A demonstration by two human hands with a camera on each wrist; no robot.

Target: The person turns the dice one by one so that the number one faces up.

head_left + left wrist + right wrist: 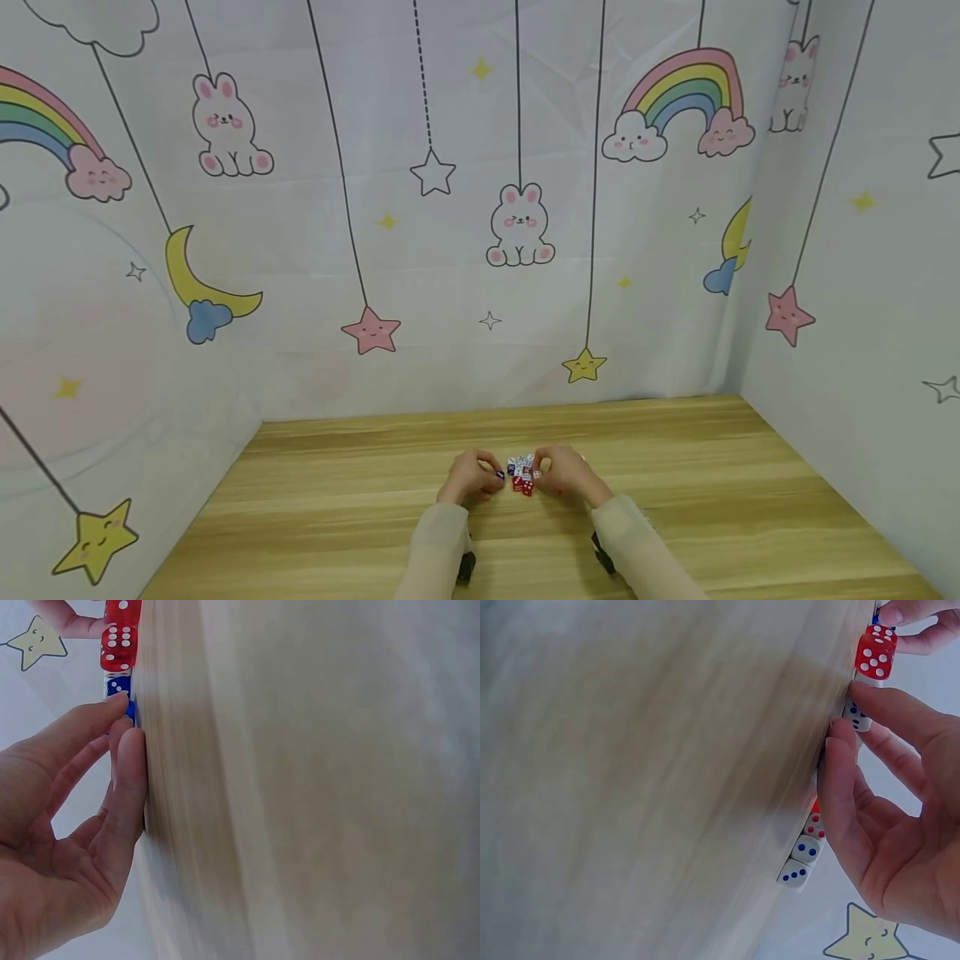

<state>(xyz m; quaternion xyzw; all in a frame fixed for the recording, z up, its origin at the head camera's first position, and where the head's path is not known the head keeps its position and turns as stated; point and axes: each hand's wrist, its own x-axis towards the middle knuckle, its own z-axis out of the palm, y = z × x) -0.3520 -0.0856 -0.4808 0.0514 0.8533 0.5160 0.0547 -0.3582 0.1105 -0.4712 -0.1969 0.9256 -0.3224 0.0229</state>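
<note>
My left hand pinches a blue die between thumb and fingertips, low over the table at the left side of a small cluster of dice. On the cluster's right, my right hand pinches a white die with blue dots. The cluster mixes white, blue and red dice; red dice lie at its near side, between the hands. A second blue die shows just past the left fingertips. Parts of the cluster are hidden behind the right fingers.
Beyond the right hand, several more dice stand in a row on the wooden table. White cloth walls with printed stars and rabbits enclose the back and sides. Dark wrist devices sit below the sleeves.
</note>
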